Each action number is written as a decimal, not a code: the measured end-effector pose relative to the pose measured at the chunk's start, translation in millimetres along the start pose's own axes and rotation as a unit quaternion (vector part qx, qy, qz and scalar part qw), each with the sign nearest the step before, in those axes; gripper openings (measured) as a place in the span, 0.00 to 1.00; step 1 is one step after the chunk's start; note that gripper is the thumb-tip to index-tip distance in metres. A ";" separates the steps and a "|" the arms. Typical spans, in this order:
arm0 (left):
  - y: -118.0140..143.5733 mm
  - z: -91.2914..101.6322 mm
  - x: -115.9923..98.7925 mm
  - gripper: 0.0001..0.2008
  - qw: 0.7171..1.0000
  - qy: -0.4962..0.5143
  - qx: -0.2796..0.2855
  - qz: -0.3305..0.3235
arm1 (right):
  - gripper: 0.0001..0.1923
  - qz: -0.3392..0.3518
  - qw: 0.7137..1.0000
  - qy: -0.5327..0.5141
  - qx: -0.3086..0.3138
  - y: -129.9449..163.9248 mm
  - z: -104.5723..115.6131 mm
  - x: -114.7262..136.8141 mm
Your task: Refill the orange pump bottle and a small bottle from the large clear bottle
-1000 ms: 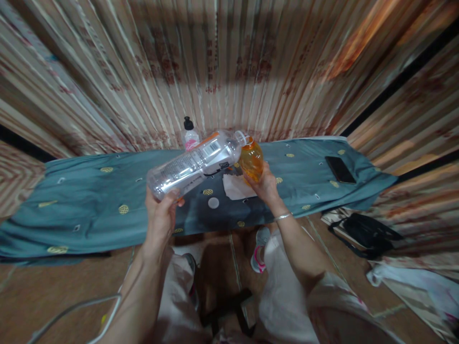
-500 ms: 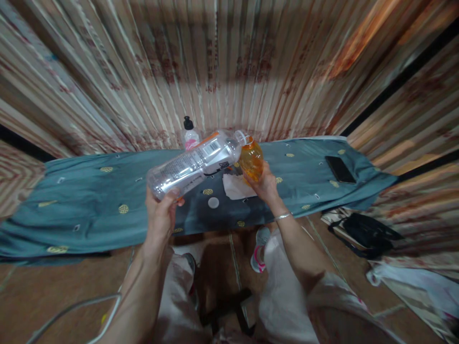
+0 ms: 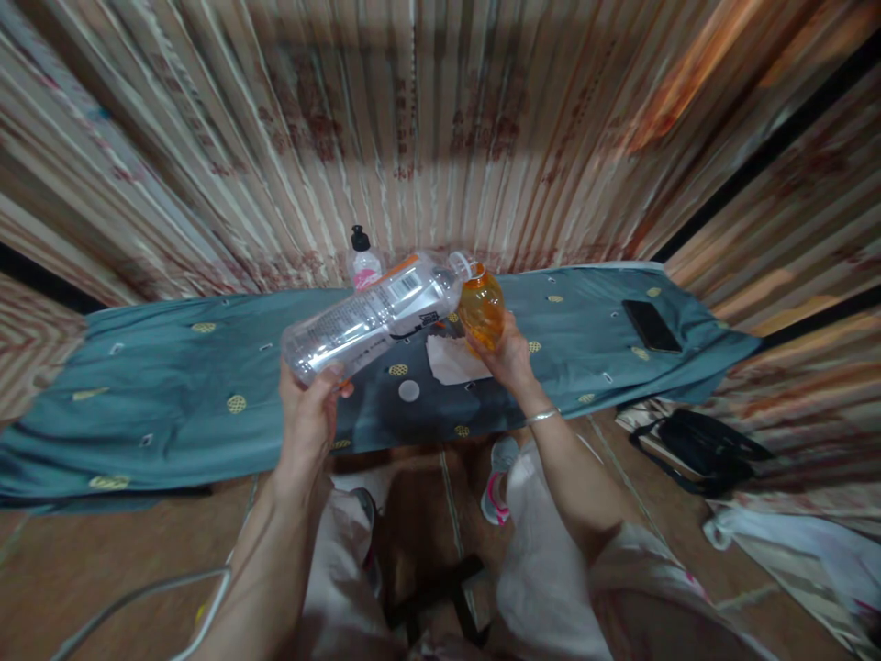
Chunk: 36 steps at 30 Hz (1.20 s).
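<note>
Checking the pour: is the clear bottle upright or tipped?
Tipped. The clear bottle lies nearly level in the left hand, its neck meeting the orange bottle held by the right hand.

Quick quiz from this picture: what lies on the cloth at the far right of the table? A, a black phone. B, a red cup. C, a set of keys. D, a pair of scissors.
A: a flat black phone lies on the blue cloth near its right end, well apart from the right hand that holds the orange bottle.
</note>
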State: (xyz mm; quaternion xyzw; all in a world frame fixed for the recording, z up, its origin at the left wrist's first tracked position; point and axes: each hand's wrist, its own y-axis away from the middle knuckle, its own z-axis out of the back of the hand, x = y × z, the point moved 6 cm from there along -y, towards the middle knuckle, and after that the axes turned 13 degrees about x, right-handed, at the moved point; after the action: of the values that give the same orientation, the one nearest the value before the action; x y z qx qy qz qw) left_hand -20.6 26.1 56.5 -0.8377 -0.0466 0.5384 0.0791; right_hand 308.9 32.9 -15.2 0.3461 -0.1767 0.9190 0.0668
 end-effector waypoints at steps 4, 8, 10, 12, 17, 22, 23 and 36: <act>-0.3 0.4 -0.1 0.28 1.000 -0.003 -0.002 0.000 | 0.35 -0.008 1.000 -0.001 0.002 0.2 -0.1 0.2; -0.2 -0.5 -1.0 0.29 1.000 -0.005 0.002 0.000 | 0.34 -0.004 1.000 -0.003 0.003 -0.3 0.2 0.5; -0.1 -0.5 -1.4 0.28 1.000 -0.006 0.002 0.000 | 0.34 -0.006 1.000 -0.002 0.002 -0.5 0.3 0.1; -0.1 -0.7 -1.7 0.27 1.000 -0.007 0.004 -0.001 | 0.35 -0.007 1.000 -0.001 0.003 -0.5 0.2 -0.2; 0.1 0.1 -1.3 0.26 1.000 -0.007 -0.002 -0.002 | 0.35 -0.008 1.000 0.001 0.003 -0.4 0.0 0.0; 0.2 0.3 -0.9 0.26 1.000 -0.008 -0.001 -0.001 | 0.34 -0.001 1.000 -0.003 -0.001 -0.4 0.2 -0.4; 0.2 0.4 -0.9 0.26 1.000 -0.007 -0.002 -0.001 | 0.34 0.000 1.000 -0.004 -0.001 -0.4 0.1 -0.5; -1.4 3.8 1.3 0.25 1.000 -0.004 -0.001 -0.005 | 0.34 -0.004 1.000 0.006 0.007 -1.0 0.5 0.7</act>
State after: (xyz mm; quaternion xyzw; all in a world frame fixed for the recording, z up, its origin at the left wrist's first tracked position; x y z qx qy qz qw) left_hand -23.5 28.0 54.0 -0.8351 -0.0519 0.5417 0.0810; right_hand 308.8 33.6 -14.1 0.3418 -0.1682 0.9220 0.0690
